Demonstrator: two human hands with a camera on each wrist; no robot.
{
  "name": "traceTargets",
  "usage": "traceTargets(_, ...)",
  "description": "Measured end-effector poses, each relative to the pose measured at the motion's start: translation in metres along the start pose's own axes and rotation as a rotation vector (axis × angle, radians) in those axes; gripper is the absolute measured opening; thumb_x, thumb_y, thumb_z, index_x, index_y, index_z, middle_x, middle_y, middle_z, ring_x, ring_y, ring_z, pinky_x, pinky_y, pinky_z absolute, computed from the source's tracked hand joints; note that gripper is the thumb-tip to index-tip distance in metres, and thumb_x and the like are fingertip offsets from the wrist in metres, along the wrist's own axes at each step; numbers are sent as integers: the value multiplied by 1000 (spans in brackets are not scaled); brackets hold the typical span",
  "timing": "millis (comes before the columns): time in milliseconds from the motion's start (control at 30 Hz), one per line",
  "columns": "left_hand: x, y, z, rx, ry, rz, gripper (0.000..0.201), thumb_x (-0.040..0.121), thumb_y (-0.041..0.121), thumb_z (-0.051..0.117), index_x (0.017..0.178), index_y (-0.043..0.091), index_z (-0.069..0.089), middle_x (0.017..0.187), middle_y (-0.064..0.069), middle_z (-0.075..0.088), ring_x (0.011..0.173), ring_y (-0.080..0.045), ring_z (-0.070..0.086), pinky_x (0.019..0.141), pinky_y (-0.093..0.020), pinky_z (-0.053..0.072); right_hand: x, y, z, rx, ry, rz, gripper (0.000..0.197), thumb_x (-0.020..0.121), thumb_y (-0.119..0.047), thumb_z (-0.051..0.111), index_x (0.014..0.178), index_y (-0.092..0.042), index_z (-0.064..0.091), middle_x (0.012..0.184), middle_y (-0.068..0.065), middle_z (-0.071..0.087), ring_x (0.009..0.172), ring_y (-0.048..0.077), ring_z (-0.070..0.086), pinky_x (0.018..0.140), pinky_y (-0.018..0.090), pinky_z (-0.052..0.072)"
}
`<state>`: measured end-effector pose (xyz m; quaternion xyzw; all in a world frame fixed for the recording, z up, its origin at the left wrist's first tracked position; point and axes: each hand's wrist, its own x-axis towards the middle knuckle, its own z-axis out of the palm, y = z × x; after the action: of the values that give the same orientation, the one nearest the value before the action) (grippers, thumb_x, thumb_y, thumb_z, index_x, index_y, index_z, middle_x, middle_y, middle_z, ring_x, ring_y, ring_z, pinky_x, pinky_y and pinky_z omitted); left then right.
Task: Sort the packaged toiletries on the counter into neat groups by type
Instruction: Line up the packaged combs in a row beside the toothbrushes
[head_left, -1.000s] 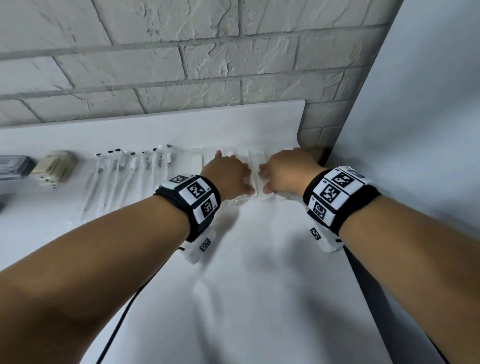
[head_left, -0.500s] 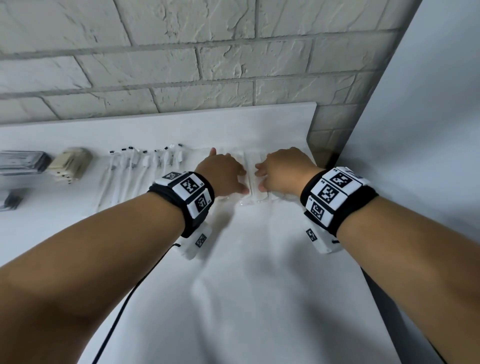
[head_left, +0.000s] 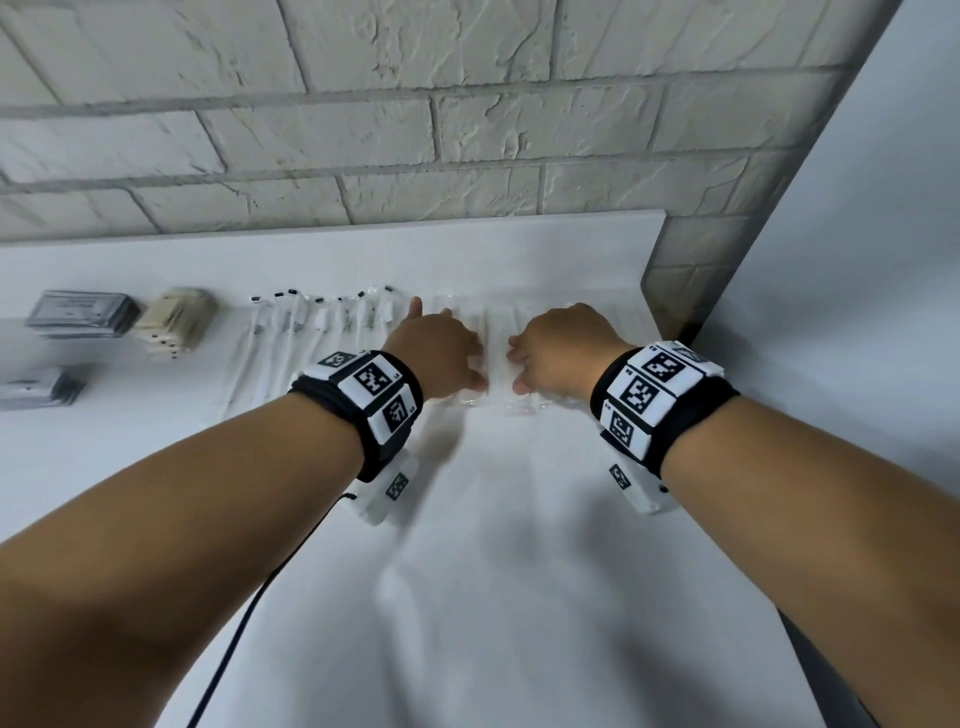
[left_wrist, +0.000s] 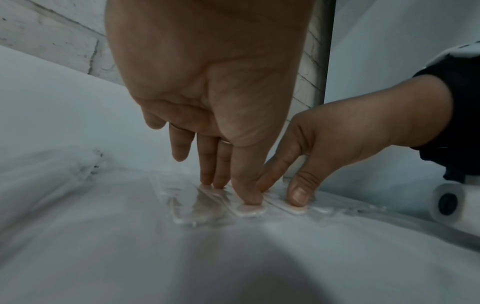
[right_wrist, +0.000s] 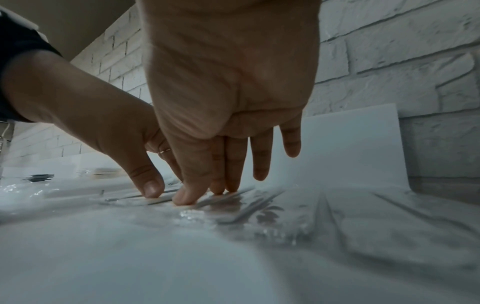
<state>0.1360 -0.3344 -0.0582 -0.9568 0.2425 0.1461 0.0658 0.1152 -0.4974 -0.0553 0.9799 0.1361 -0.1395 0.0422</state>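
Several flat clear-wrapped packets (head_left: 496, 340) lie side by side at the back right of the white counter (head_left: 467, 597). My left hand (head_left: 457, 358) and right hand (head_left: 524, 364) rest on them, almost touching each other. In the left wrist view the left hand (left_wrist: 228, 189) presses straight fingers and its thumb onto a packet with a white end (left_wrist: 250, 209). The right hand (right_wrist: 207, 193) presses down likewise on the neighbouring wrappers (right_wrist: 259, 216). Neither hand curls round anything. The packets' contents are hard to make out.
Left of the packets lies a row of wrapped toothbrushes (head_left: 311, 332), then a beige stack (head_left: 174, 322) and two grey packet stacks (head_left: 83, 314) (head_left: 36, 387). A brick wall (head_left: 467, 130) backs the counter and a white panel (head_left: 857, 260) closes its right side.
Both hands stay pressed on the clear packets in nearly the same place. The head view has shifted, so more of the stacks at the left shows.
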Motion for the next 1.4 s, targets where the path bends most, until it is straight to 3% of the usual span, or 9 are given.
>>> traceTargets(300,-5,1,2,-66,41,5,58,86,55,52,137,28,49,142,6,50,146,-17,18,116,-47,-6,0,-3,0,-23,1,10,39,87,-47,57,121,-29,64,132,-8,59,121,20,51,104,39,33)
traceTargets(400,-10,-4,-4,-98,83,-32,49,97,41,42,143,23,42,150,2,40,143,-17,25,116,-45,-6,-4,4,-3,72,33,13,43,89,-43,55,131,-33,57,143,-12,50,132,17,44,109,36,31)
traceTargets(500,-18,-12,-11,-149,72,-97,49,99,31,45,146,23,36,154,-1,33,145,-21,21,117,-39,-7,-12,21,-7,209,84,65,43,91,-40,55,133,-34,54,148,-15,42,137,14,39,111,33,32)
traceTargets(667,-26,-11,-14,-98,-63,-88,58,92,38,57,146,25,38,152,1,35,145,-26,17,117,-39,-5,-29,52,-7,238,85,154,40,90,-37,58,130,-33,58,146,-15,44,133,16,43,110,32,34)
traceTargets(900,-23,-13,-10,-102,-53,-82,58,90,40,58,143,27,41,151,5,37,145,-26,19,118,-41,-3,-57,92,1,344,94,310,50,89,-26,64,137,-26,53,152,-13,36,137,17,39,110,28,28)
traceTargets(1067,-21,-14,-6,-155,-32,-106,58,87,41,61,141,29,43,151,6,37,146,-27,16,118,-39,-4,-64,101,14,278,-32,305,56,84,-29,70,138,-26,52,151,-14,37,136,18,40,111,31,32)
traceTargets(1167,-22,-14,-6,-155,-29,-110,59,87,42,61,142,29,43,151,6,36,146,-27,14,118,-39,-2,-66,101,15,262,-39,294,56,85,-30,70,138,-27,51,151,-15,38,136,17,41,109,28,32)
traceTargets(1400,-20,-16,-4,-182,-23,-129,60,86,43,63,141,31,44,149,7,39,146,-28,14,118,-38,4,-66,99,14,254,-55,275,55,88,-28,66,140,-25,49,152,-15,34,138,18,38,113,33,30)
